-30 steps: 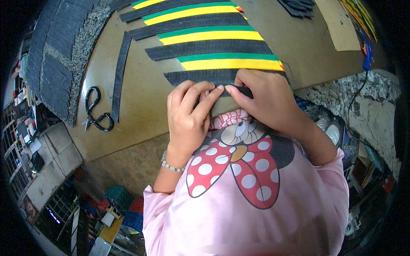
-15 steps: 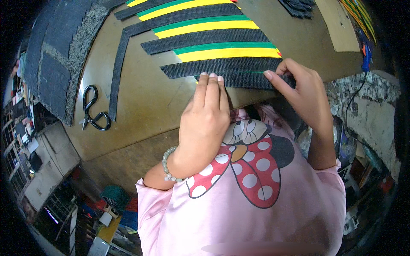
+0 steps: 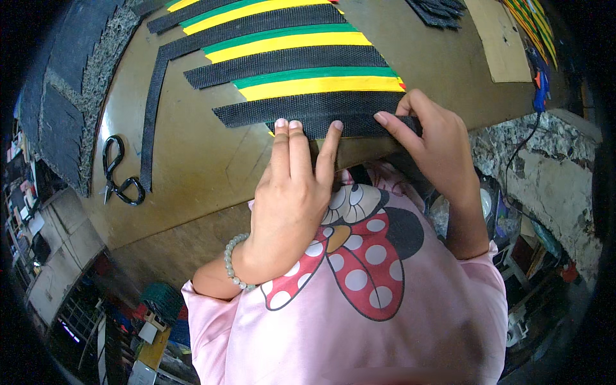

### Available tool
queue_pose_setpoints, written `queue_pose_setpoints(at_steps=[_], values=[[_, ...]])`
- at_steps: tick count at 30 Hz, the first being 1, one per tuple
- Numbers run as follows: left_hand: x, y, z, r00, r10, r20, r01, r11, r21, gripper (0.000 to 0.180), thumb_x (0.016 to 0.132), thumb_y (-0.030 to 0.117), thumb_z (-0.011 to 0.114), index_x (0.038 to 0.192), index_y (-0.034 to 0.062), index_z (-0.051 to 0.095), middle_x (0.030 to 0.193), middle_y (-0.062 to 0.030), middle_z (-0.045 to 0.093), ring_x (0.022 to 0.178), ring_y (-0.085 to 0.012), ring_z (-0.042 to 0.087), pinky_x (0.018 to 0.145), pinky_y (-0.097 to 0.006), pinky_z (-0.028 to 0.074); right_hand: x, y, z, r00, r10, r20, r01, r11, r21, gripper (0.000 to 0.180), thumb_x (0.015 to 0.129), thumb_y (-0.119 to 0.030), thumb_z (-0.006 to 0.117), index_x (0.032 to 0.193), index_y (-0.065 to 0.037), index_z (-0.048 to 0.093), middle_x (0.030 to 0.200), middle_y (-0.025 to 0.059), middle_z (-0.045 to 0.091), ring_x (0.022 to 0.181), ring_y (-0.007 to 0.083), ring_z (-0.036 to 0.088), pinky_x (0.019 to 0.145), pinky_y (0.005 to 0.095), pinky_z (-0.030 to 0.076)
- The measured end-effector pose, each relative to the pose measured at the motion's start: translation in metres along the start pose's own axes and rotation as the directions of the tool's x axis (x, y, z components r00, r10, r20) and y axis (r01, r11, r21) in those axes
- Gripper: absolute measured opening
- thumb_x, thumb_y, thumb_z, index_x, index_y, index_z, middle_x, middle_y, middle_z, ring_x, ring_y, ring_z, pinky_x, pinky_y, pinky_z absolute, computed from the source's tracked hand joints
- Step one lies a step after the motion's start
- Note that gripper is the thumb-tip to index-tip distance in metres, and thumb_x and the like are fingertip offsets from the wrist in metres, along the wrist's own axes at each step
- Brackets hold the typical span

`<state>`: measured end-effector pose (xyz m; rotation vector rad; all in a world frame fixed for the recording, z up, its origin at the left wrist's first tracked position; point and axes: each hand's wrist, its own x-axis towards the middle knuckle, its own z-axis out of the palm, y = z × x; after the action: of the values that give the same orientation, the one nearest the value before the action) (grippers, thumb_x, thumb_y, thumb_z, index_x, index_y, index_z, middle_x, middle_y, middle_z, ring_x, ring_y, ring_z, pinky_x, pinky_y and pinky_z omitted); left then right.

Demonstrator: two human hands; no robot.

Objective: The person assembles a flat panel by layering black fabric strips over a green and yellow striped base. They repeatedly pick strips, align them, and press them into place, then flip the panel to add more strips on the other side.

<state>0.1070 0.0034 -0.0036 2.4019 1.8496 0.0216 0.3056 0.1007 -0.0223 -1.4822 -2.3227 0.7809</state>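
On the brown wooden board lies a fan of strips, black mesh ones alternating with green and yellow ones. The nearest black mesh strip lies at the board's front edge. My left hand rests flat, its fingertips pressing on that strip's left end. My right hand curls over the strip's right end at the board's edge, thumb on top and fingers under the edge. A bead bracelet circles my left wrist.
Black scissors lie on the board at the left. A long black strip runs up the board beside them. Dark mesh sheets hang at the far left. A tan card and coloured strips sit at the upper right.
My hands have spread apart from a joined grip at the board's edge. The left now lies flat on the strip, and the right has shifted right along the strip's end.
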Motion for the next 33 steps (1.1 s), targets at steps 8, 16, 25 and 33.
queue_pose_setpoints(at_steps=[8,16,25,33], values=[[0.005,0.002,-0.006,1.000,-0.021,0.023,0.020,1.000,0.014,0.051,0.084,0.010,0.057,0.135,0.0046,0.056,0.121,-0.0257,0.057,0.116,-0.0391,0.058,0.088,-0.035,0.056,-0.002,0.000,0.002,0.999,-0.009,-0.036,0.010,1.000,0.019,0.031,0.086,-0.026,0.076,0.084,-0.002,0.057,0.069,0.0148,0.059,0.061,0.0324,0.060,0.054,0.0374,0.043],[0.024,0.013,0.013,0.994,0.064,-0.093,-0.084,0.968,-0.235,0.056,0.085,0.020,0.060,0.138,0.0036,0.052,0.141,-0.0151,0.051,0.133,-0.0312,0.047,0.112,-0.043,0.037,-0.001,-0.003,0.003,0.999,-0.001,-0.046,-0.001,0.999,-0.032,0.033,0.086,-0.037,0.073,0.087,-0.006,0.060,0.078,0.0140,0.067,0.073,0.0360,0.066,0.062,0.0439,0.051],[0.018,0.008,0.022,0.994,0.110,0.023,-0.099,0.950,-0.295,0.076,0.087,0.043,0.066,0.148,0.0055,0.042,0.156,-0.0164,0.036,0.144,-0.0342,0.033,0.117,-0.046,0.028,-0.008,0.014,-0.035,0.981,0.179,0.075,-0.189,0.970,0.151,0.032,0.088,-0.030,0.071,0.079,0.000,0.064,0.076,0.0161,0.066,0.072,0.0332,0.066,0.064,0.0409,0.049],[0.020,0.011,0.022,0.991,0.118,0.057,-0.102,0.967,-0.235,0.077,0.086,0.044,0.067,0.149,0.0077,0.040,0.156,-0.0165,0.035,0.145,-0.0338,0.033,0.117,-0.046,0.029,-0.005,0.033,-0.031,0.998,0.050,0.044,-0.056,0.989,0.137,0.029,0.087,-0.023,0.075,0.078,0.001,0.062,0.062,0.0090,0.057,0.055,0.0130,0.051,0.053,0.0293,0.039]])
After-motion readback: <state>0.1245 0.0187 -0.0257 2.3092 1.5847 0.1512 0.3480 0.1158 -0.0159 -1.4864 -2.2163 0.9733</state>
